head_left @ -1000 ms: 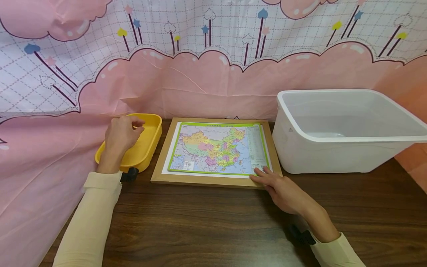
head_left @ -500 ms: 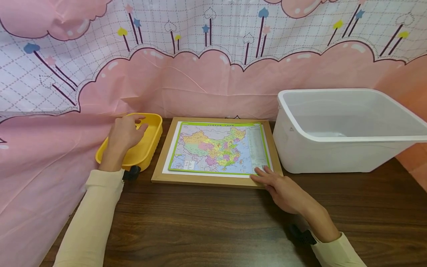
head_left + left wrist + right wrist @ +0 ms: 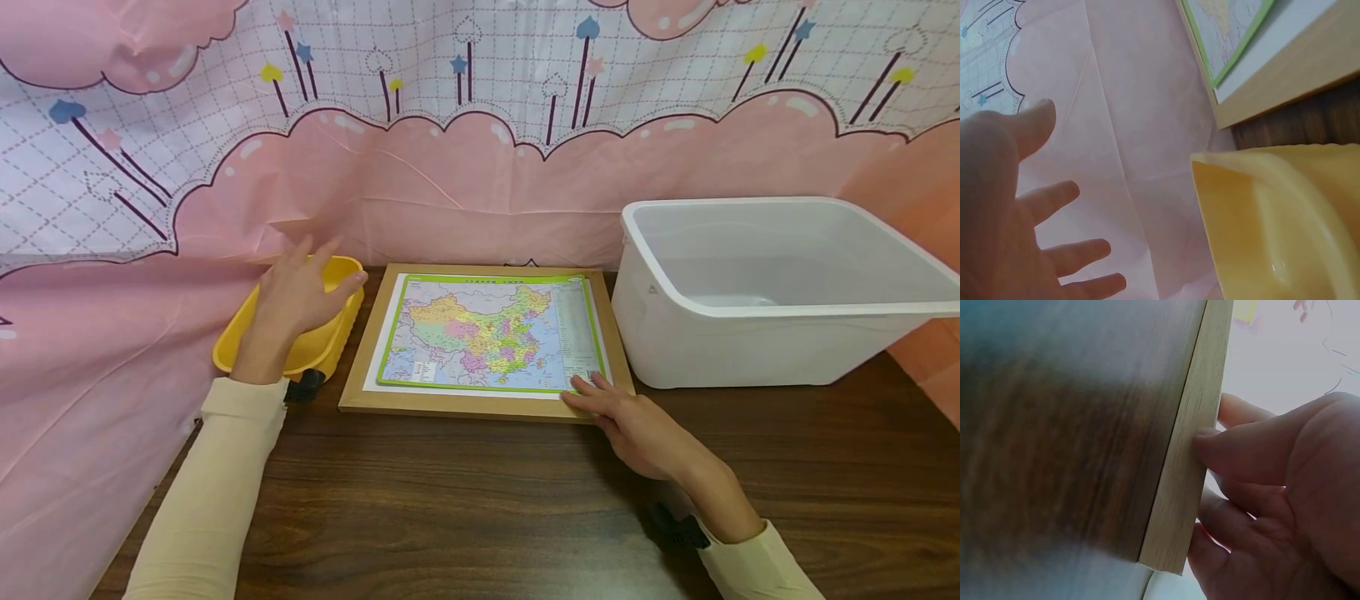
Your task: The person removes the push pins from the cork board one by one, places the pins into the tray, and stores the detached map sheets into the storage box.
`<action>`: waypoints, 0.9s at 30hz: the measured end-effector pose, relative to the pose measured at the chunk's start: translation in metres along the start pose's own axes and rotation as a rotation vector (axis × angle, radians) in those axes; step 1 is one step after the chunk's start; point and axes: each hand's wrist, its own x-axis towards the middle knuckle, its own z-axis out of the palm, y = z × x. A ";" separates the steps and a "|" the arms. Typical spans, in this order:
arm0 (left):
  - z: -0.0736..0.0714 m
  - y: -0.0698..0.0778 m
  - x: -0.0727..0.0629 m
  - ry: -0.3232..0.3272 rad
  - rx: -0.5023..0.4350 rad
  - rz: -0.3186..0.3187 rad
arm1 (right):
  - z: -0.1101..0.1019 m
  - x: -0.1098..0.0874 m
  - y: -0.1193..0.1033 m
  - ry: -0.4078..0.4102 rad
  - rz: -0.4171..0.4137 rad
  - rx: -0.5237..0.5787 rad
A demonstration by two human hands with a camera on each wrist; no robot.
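A light wooden-framed white board (image 3: 420, 406) lies flat on the dark table. On it is a green-bordered map of China (image 3: 480, 333). My left hand (image 3: 288, 296) is over the yellow plastic basin (image 3: 330, 354), fingers spread and nothing in them. In the left wrist view, that hand (image 3: 1016, 206) shows its thumb and fingers apart, beside the basin's rim. My right hand (image 3: 637, 429) holds the board's front right corner. The right wrist view has its thumb (image 3: 1241, 450) against the frame's side edge, with the fingers reaching over the top.
Right of the board stands a large white plastic tub (image 3: 720, 350) with high walls. A pink patterned cloth (image 3: 450, 192) hangs behind everything and also covers the left side. Dark wood tabletop (image 3: 450, 500) extends in front of the board.
My left hand has gone from loosely bent fingers low over the basin to spread fingers, shifting slightly right. The right hand and the board have stayed put.
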 end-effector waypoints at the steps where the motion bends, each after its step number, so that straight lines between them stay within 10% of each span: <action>1: 0.000 0.001 0.000 -0.011 0.000 -0.002 | 0.000 0.000 0.000 -0.001 0.002 -0.001; 27: 0.017 0.041 -0.020 0.028 -0.010 0.049 | 0.000 0.000 -0.001 0.009 -0.001 0.000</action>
